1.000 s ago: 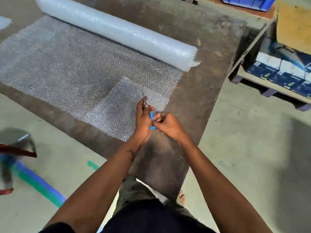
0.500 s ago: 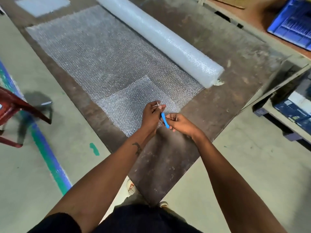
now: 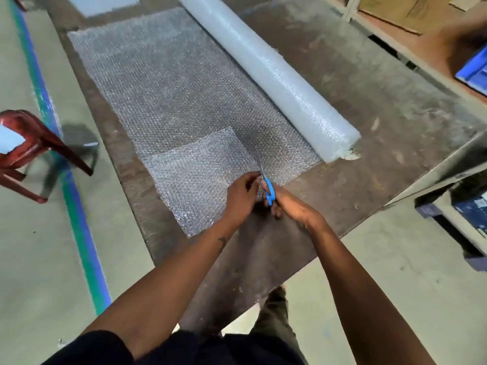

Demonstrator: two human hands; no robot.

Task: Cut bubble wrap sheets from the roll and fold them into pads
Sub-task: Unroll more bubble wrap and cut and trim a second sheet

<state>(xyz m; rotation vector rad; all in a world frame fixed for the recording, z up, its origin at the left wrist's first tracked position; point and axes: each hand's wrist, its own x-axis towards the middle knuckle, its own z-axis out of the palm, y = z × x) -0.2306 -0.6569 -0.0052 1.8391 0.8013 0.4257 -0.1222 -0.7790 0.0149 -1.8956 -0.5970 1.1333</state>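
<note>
A long bubble wrap roll (image 3: 266,72) lies across a brown table (image 3: 369,106), with a sheet (image 3: 168,83) unrolled toward the near edge. A doubled, brighter layer of wrap (image 3: 195,177) covers the sheet's near corner. My right hand (image 3: 291,206) grips blue-handled scissors (image 3: 269,190); their blades point away from me along the right edge of the doubled layer. My left hand (image 3: 241,196) pinches the wrap's edge right beside the scissors. The blades look nearly closed.
A red plastic chair (image 3: 29,143) stands on the floor at left beside a blue-green floor line (image 3: 79,206). Shelving with a blue crate (image 3: 474,69) and cartons lies to the right. A folded pad (image 3: 102,3) sits at the table's far end.
The view has shifted left and nearer. The scissors have turned from lying across my fingers to pointing forward along the wrap's edge, with my right hand now gripping the handles.
</note>
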